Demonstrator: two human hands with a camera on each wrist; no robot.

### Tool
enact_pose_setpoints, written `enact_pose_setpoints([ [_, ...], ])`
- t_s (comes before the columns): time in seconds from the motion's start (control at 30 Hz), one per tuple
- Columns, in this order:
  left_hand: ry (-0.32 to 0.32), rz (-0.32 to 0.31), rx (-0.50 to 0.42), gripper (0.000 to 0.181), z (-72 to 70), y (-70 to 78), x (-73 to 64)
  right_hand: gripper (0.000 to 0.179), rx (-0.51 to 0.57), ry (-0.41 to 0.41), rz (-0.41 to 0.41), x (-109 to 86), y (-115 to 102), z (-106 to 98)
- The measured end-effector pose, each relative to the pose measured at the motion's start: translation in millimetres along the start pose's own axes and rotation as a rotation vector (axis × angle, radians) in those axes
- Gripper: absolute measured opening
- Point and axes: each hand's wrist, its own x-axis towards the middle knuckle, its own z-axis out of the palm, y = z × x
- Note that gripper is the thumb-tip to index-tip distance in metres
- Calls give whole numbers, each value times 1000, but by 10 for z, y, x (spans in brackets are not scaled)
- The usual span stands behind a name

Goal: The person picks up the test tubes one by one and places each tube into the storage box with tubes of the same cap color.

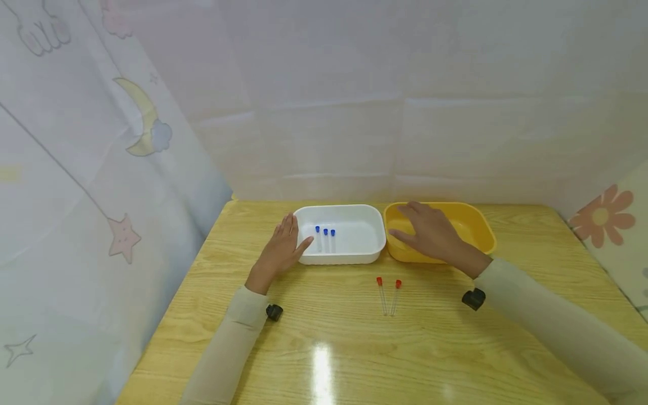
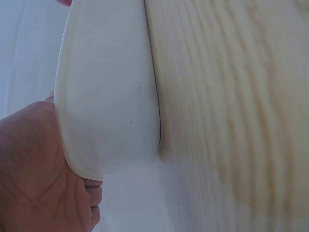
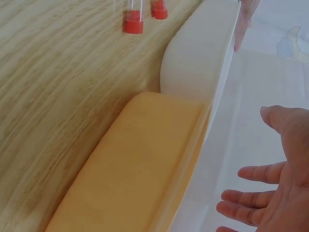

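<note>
My left hand [image 1: 279, 251] rests against the left end of a white plastic tray [image 1: 354, 259], its fingers straight and its thumb reaching over the rim. In the left wrist view, the palm [image 2: 38, 169] lies along the tray's edge. Inside the white tray are three clear tubes with blue caps [image 1: 325, 232]. Above the yellow tray [image 1: 481, 230], my right hand [image 1: 430, 230] hovers with spread fingers and nothing in its grasp; the right wrist view shows the fingers [image 3: 256, 199] apart from the rim. Two clear tubes with red caps [image 1: 398, 284] lie on the table in front of the trays.
The trays stand side by side near the back edge of a wood-grain table [image 1: 324, 326]. Behind it hangs a pale cloth [image 1: 324, 135], with a printed curtain [image 1: 76, 225] at the left. Both wrists carry a small black camera [image 1: 473, 299].
</note>
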Motion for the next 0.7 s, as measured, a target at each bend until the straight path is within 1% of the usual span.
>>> enact_pose_setpoints([
  [0.23, 14, 6, 0, 87, -2, -3, -14, 71, 4, -3, 48, -96, 105, -15],
  [0.7, 25, 15, 6, 88, 6, -45, -20, 81, 39, -62, 143, -253, 295, -44],
])
